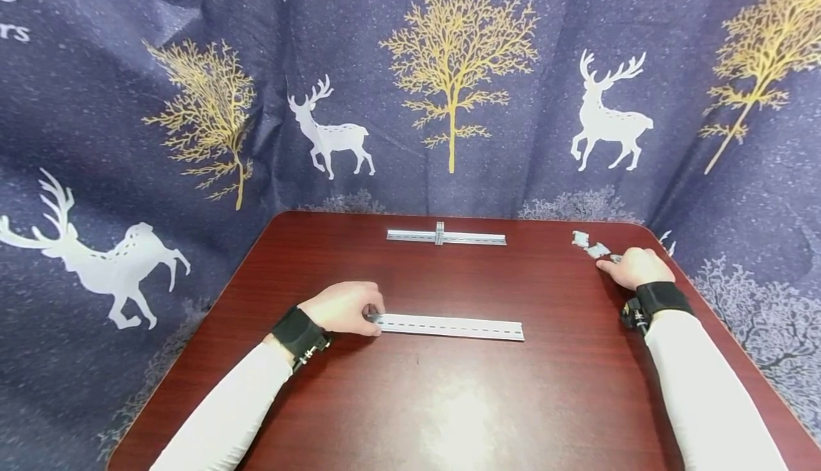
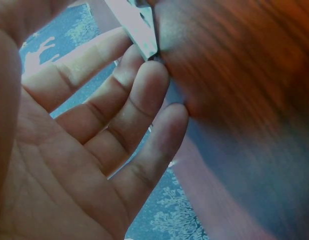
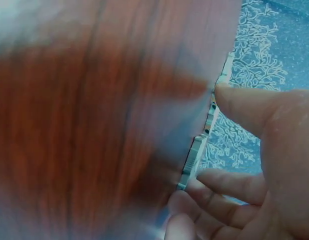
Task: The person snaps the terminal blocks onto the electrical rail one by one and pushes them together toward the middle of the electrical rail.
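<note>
My left hand (image 1: 346,307) grips the left end of a long slotted metal DIN rail (image 1: 449,326) lying across the middle of the table. In the left wrist view the rail's end (image 2: 139,30) shows beside the fingertips, while the thumb tip is out of frame. Far to the right, my right hand (image 1: 641,268) reaches round a small pale grey-green block (image 1: 616,259), partly hidden by the hand. The right wrist view shows this block (image 3: 192,162) edge-on, with thumb and fingers spread apart around it and fingertips close to its near end.
Two similar blocks, one farther back (image 1: 580,239) and one nearer (image 1: 599,250), lie just left of the right hand. A second rail (image 1: 474,238) rests near the back edge, a small block (image 1: 439,233) mounted across it. Printed curtain (image 1: 513,150) surrounds the brown table (image 1: 308,257).
</note>
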`<state>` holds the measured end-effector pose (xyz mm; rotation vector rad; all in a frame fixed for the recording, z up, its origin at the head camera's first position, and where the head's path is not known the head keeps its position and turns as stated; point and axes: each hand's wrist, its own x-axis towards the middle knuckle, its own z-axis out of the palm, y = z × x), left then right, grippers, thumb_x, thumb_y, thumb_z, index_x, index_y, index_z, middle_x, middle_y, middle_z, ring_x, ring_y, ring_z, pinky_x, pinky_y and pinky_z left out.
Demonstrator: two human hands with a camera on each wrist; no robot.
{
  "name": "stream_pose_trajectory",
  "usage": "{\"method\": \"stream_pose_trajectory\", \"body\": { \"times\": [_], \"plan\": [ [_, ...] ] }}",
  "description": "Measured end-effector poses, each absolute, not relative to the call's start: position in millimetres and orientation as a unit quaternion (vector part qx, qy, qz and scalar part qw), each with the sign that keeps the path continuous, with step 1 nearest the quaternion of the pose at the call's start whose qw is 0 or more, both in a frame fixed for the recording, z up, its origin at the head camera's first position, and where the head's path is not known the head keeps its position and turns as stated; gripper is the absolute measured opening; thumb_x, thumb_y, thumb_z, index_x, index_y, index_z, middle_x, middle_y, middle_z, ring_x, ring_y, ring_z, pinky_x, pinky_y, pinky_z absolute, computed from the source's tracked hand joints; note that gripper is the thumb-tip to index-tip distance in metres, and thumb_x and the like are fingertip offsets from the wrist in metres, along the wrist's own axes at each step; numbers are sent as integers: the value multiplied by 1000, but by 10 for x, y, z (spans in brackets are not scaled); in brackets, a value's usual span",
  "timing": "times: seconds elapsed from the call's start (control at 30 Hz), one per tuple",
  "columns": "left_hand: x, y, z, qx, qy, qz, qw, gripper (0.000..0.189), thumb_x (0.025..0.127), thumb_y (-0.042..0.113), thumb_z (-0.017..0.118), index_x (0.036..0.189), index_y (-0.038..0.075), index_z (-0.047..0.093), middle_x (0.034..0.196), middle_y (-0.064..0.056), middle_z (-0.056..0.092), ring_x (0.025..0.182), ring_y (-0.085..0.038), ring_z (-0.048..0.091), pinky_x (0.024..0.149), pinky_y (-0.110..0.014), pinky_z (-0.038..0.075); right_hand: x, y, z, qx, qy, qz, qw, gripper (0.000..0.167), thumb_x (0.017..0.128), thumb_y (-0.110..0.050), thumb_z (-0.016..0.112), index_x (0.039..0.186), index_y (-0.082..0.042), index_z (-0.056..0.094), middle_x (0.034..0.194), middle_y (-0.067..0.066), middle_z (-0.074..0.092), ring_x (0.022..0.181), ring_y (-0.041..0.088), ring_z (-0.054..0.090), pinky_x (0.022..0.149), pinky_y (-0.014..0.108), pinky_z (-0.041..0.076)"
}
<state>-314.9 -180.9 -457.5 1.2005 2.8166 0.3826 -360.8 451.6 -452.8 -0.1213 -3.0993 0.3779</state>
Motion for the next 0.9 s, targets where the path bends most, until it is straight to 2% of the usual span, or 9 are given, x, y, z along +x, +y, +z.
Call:
{"method": "stream_pose_trajectory", "body": {
  "times": [0.27,0.57,0.7,0.9],
  "plan": [
    [-3152,-1809,-4589,390,911,128,27,18,83,35,94,93,26,81,89,9,67,80,-6,59,73,-29,53,-3690,4599,-4625,-67,-989,128,25,58,103,-42,66,98,15,73,118,46,66,107,67,66,86,77,54],
    [-3150,-1812,-4595,389,912,128,29,18,83,35,94,93,27,81,90,9,67,80,-5,59,74,-29,54,-3678,4599,-4608,-70,-991,117,20,60,103,-38,65,113,21,68,129,47,61,116,70,61,94,76,52],
    [-3147,-1811,-4590,389,912,128,29,19,83,35,94,93,26,81,90,9,67,80,-5,59,74,-29,54,-3663,4589,-4587,-60,-991,115,19,56,103,-35,64,110,21,68,126,48,62,114,69,62,96,75,52],
    [-3145,-1808,-4579,390,912,127,28,19,83,35,94,94,26,82,90,9,67,80,-5,59,73,-29,54,-3636,4573,-4563,-43,-991,120,25,46,102,-30,62,90,14,71,115,46,66,107,67,65,96,73,52]
  ]
}}
